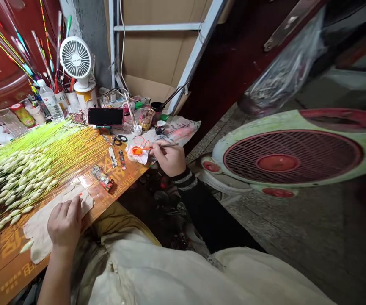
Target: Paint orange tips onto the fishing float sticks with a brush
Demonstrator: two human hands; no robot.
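Note:
My right hand [170,157] is closed around a thin paintbrush [147,148], its tip at a small dish of bright orange paint [136,151] on white paper. Over a beige cloth [87,201] at the table's near edge, my left hand [64,222] is closed, pinching a fishing float, mostly hidden by the fingers. A small orange spot shows just past those fingertips, and a pale float body [27,246] lies beyond the hand's left side, in line with it. Many pale floats [20,173] with yellow-green stems lie in rows to the left.
A red-black patterned box [103,177], scissors [119,139] and a phone [105,116] are on the orange table. Behind stand a small white fan [75,59], a water bottle [50,99] and jars. A large green-and-red fan [278,163] stands at the right.

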